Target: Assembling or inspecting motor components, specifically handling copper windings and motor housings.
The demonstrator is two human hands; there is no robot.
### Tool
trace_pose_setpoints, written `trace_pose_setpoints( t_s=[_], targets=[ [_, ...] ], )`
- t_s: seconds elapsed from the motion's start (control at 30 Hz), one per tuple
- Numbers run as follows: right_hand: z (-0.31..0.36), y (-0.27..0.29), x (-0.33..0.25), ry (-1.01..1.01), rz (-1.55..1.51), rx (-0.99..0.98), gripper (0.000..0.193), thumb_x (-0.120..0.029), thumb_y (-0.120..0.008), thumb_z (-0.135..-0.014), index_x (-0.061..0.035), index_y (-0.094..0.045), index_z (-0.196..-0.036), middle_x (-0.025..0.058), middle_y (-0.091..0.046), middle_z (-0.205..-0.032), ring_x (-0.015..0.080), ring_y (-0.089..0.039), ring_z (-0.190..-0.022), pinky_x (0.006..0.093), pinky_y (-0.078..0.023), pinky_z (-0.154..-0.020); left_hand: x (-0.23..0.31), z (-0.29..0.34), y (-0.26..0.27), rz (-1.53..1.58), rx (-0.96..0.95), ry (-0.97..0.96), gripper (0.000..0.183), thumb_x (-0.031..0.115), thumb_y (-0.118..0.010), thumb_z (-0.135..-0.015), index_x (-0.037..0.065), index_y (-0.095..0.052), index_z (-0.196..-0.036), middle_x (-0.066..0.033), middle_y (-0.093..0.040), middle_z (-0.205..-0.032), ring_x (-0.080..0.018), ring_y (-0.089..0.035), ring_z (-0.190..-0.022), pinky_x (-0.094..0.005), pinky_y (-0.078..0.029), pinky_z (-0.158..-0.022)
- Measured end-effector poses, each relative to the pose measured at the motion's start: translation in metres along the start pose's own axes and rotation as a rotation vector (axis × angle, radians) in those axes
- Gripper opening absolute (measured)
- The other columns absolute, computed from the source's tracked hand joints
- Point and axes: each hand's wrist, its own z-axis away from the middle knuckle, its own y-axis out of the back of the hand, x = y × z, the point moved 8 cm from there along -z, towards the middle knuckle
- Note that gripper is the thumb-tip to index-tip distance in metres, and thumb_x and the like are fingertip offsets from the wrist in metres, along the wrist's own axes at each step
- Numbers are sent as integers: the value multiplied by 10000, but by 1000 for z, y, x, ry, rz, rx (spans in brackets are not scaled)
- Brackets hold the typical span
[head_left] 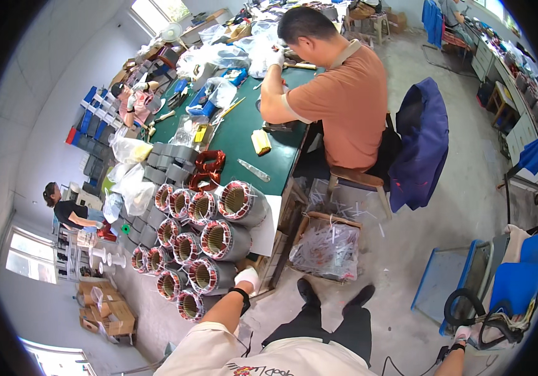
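My left hand (248, 277), in a pale glove with a black band at the wrist, is at the table corner, close against the end of a grey motor stator (223, 276). Its fingers are mostly hidden. More stators (226, 240) with copper windings and white lacing lie on their sides, stacked in rows. Far out to the right, my right hand (463, 334), also gloved, is closed at a black curved armrest (454, 310) of a chair with blue padding (519, 285). That hand appears small, so its grip shows only in part.
A co-worker (344, 103) sits at the green-topped table (269, 147), beside a chair draped with a dark blue jacket (422, 144). A box of plastic scraps (325, 247) stands on the floor near my feet. Cardboard boxes (109, 310) lie at left.
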Motion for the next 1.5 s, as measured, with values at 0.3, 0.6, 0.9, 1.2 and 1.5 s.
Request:
trace_pose_setpoints(
  t_s=[0.3, 0.6, 0.9, 1.2, 1.5],
  targets=[
    [28, 59, -49, -33, -27, 181, 178, -252, -638, -871, -212, -797, -802, 62, -775, -858, 216, -745, -788, 380, -540, -684, -23, -27, -29, 46, 32, 48, 339, 181, -560, -923, -19, -619, -1191, -257, -687, -1194, -395, -672, -1129, -473, -549, -927],
    [20, 28, -71, 27, -99, 168, 146, -228, -660, -826, -207, -802, -800, 54, -768, -841, 234, -744, -782, 394, -547, -651, -3, -6, -2, -18, 14, 45, 329, 177, -546, -946, -28, -622, -1192, -259, -681, -1213, -413, -677, -1110, -493, -554, -916],
    [22, 62, -95, 2, -301, 96, 233, -172, -575, -897, -132, -805, -901, 72, -774, -952, 267, -738, -895, 421, -547, -767, -45, -41, -72, -957, -280, -306, 370, 228, -576, -927, 42, -667, -1233, -197, -679, -1265, -323, -656, -1193, -438, -525, -980],
    [29, -13, -27, -327, -535, 242, 236, -166, -573, -878, -99, -800, -889, 110, -764, -965, 306, -730, -903, 438, -545, -778, -7, -95, -108, -878, -236, -383, 412, 212, -613, -922, -42, -595, -1247, -201, -700, -1209, -295, -693, -1132, -387, -566, -891],
    [40, 111, -87, -4, -201, 141, 166, -179, -625, -845, -167, -787, -811, 61, -744, -851, 252, -714, -842, 419, -529, -736, -81, -77, -90, -976, -183, -362, 325, 290, -559, -943, 105, -777, -1098, -110, -738, -1181, -291, -712, -1084, -421, -544, -901]
  ],
)
